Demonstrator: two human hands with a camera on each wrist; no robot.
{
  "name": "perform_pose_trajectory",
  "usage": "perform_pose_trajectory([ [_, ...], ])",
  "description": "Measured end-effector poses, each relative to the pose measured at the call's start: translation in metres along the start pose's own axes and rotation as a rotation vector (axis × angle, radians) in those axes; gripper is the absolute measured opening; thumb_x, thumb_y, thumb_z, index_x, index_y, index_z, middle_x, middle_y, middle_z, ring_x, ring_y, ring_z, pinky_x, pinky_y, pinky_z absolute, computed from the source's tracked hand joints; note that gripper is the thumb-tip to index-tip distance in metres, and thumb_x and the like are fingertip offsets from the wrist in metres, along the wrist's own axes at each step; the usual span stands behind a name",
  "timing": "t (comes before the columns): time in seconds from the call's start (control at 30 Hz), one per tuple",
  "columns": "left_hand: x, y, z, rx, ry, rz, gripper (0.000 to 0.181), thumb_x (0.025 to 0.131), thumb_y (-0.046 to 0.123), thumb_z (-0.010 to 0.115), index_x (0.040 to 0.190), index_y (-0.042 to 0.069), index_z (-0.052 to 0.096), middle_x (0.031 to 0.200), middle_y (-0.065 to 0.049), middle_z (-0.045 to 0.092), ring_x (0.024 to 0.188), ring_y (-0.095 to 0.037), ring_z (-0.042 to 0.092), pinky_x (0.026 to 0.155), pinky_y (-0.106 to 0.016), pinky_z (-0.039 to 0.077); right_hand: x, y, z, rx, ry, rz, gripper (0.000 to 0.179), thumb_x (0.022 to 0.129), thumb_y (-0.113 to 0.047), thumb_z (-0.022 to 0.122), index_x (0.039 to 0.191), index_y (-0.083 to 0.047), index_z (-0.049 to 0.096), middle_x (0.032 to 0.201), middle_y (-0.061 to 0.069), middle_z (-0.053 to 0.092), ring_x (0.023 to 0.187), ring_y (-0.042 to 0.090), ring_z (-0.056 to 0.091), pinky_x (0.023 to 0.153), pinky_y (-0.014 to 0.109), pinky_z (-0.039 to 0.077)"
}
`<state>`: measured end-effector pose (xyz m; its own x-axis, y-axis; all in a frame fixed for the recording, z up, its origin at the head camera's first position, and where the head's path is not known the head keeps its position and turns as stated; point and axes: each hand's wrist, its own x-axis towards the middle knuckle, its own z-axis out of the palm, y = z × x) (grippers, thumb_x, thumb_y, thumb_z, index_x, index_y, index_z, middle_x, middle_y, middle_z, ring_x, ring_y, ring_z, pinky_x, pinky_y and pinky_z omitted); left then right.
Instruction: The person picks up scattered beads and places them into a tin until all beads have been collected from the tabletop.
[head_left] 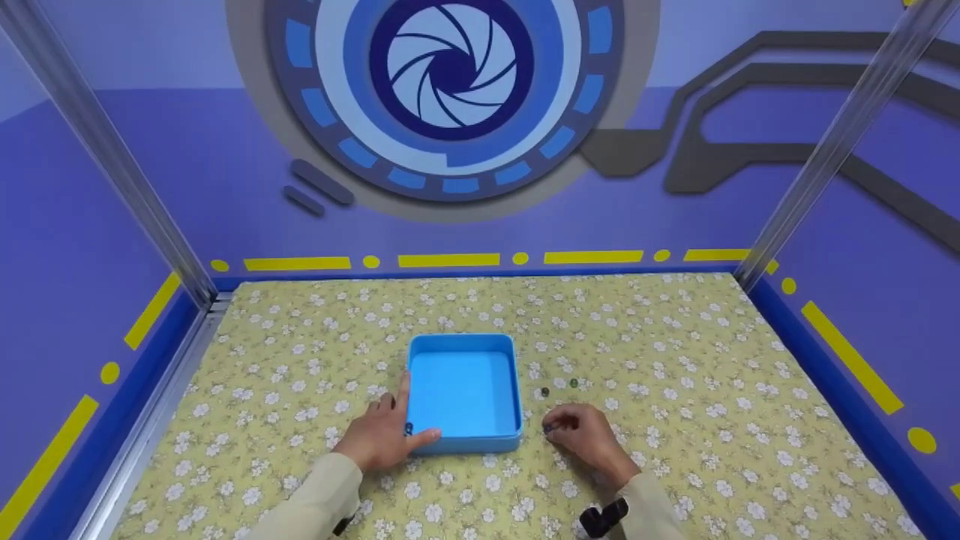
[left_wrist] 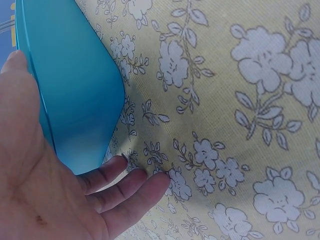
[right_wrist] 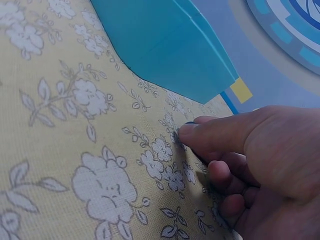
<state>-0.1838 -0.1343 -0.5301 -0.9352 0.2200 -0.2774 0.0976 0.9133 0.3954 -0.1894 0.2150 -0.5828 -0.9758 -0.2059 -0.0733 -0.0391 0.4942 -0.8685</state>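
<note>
A square light-blue box (head_left: 461, 390) without a lid stands on the flowered cloth. My left hand (head_left: 382, 439) touches its near left corner, thumb along the near rim and index finger along the left side; the other fingers are loosely bent in the left wrist view. A small dark ball, perhaps a marble (head_left: 409, 428), shows at that corner beside this hand. To the right of the box, low over the cloth, my right hand (head_left: 585, 439) pinches a dark marble (head_left: 547, 430) between thumb and index finger, mostly hidden by the fingertips in the right wrist view.
Beyond the right hand, a dark marble (head_left: 545, 391) and a greenish marble (head_left: 574, 382) lie on the flowered cloth (head_left: 675, 450). Purple-blue walls (head_left: 187, 187) with metal corner posts (head_left: 832, 157) enclose the table at the back and sides.
</note>
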Motion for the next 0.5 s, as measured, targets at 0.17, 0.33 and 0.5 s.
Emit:
perform_pose_trajectory([
  [0.17, 0.0011, -0.0002, 0.0011, -0.002, -0.002, -0.004, 0.109, 0.083, 0.075, 0.051, 0.157, 0.014, 0.000, 0.149, -0.026, 0.037, 0.131, -0.047, 0.042, 0.092, -0.060, 0.046, -0.0001, -0.0001, 0.0002, 0.015, 0.011, 0.004, 0.015, 0.084, 0.000, 0.069, 0.097, -0.006, 0.074, 0.094, 0.009, 0.070, 0.081, 0.016, 0.061, 0.068, 0.026, 0.051],
  [0.33, 0.0023, -0.0007, 0.0016, -0.005, 0.002, -0.008, 0.109, 0.082, 0.075, 0.051, 0.157, 0.015, -0.001, 0.149, -0.026, 0.036, 0.132, -0.047, 0.042, 0.094, -0.060, 0.046, -0.0016, -0.0004, 0.0004, 0.027, 0.029, -0.008, 0.015, 0.085, 0.001, 0.068, 0.097, -0.005, 0.073, 0.094, 0.009, 0.070, 0.080, 0.015, 0.062, 0.068, 0.023, 0.052],
  [0.5, 0.0026, -0.0007, 0.0025, -0.011, -0.001, -0.012, 0.109, 0.083, 0.075, 0.051, 0.157, 0.015, -0.001, 0.151, -0.026, 0.035, 0.134, -0.047, 0.040, 0.095, -0.060, 0.045, -0.0022, -0.0014, 0.0001, 0.036, 0.034, -0.003, 0.014, 0.086, 0.001, 0.067, 0.097, -0.006, 0.073, 0.095, 0.009, 0.070, 0.080, 0.016, 0.062, 0.067, 0.023, 0.052],
])
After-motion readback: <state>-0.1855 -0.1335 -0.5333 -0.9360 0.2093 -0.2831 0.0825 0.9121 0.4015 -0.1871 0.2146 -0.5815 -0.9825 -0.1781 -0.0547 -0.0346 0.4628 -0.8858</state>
